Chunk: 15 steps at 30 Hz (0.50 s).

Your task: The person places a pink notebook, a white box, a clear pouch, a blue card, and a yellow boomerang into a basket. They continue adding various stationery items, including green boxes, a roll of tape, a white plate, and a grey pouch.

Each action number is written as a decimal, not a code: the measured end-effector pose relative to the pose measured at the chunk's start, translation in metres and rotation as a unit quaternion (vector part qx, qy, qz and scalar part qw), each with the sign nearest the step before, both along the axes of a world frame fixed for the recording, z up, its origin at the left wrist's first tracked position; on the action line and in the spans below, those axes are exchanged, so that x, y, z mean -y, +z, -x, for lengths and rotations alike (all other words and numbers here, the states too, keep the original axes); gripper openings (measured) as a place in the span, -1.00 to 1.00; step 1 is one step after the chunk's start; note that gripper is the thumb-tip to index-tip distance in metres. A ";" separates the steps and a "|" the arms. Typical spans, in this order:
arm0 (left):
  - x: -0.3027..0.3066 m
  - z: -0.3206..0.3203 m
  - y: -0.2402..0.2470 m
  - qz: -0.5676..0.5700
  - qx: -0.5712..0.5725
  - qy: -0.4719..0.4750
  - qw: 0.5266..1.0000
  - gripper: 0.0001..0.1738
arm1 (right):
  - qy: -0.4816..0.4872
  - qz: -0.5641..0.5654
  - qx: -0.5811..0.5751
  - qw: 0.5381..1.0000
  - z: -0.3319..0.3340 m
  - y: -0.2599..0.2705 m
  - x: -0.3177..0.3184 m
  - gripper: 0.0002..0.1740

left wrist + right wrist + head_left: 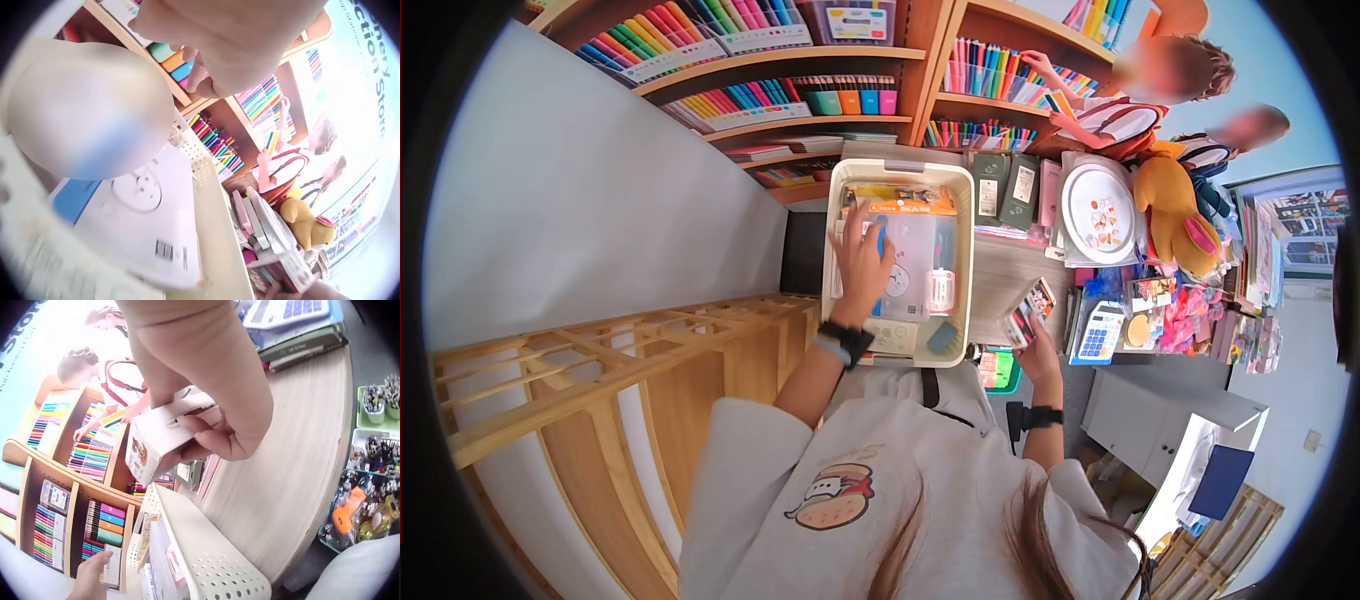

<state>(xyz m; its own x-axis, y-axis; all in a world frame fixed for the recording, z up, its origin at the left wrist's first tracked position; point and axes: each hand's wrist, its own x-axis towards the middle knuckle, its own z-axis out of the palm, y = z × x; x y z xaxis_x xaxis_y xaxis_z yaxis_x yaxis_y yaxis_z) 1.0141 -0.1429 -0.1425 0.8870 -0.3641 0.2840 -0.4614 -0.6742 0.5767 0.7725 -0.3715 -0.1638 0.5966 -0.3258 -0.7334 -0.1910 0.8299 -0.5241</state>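
The left hand (863, 270) is over a cream basket (966, 250), its fingers spread above a pale package (912, 255) with a round face drawing. A blue patch shows beside its fingers; whether they touch it, I cannot tell. The left wrist view has this hand (219, 44) at the top, with a large blurred pale shape at left. Right of the basket, the right hand (1038, 362) grips a small white printed box (1032, 312). In the right wrist view, fingers curl round the box (153, 440); part of it is hidden behind them.
Shelves of coloured pens (990, 70) stand behind the basket. On the wood-look table (281, 450) are dark green boxes (1021, 190), a white oval-lidded pack (1100, 212), a yellow plush toy (1175, 215) and a calculator (1098, 332). A wooden railing (640, 385) runs at left.
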 end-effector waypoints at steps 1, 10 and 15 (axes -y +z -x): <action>0.009 -0.015 -0.001 -0.022 0.017 -0.011 1.000 -0.74 | -0.005 0.059 0.004 0.998 0.006 0.010 -0.007 -0.69; 0.015 -0.046 -0.061 -0.176 -0.042 -0.072 0.981 -0.62 | 0.026 0.221 -0.035 0.974 0.054 0.045 -0.013 -0.62; -0.002 -0.038 -0.061 -0.152 -0.049 -0.084 0.984 -0.55 | 0.042 0.283 -0.054 0.957 0.041 0.055 -0.024 -0.57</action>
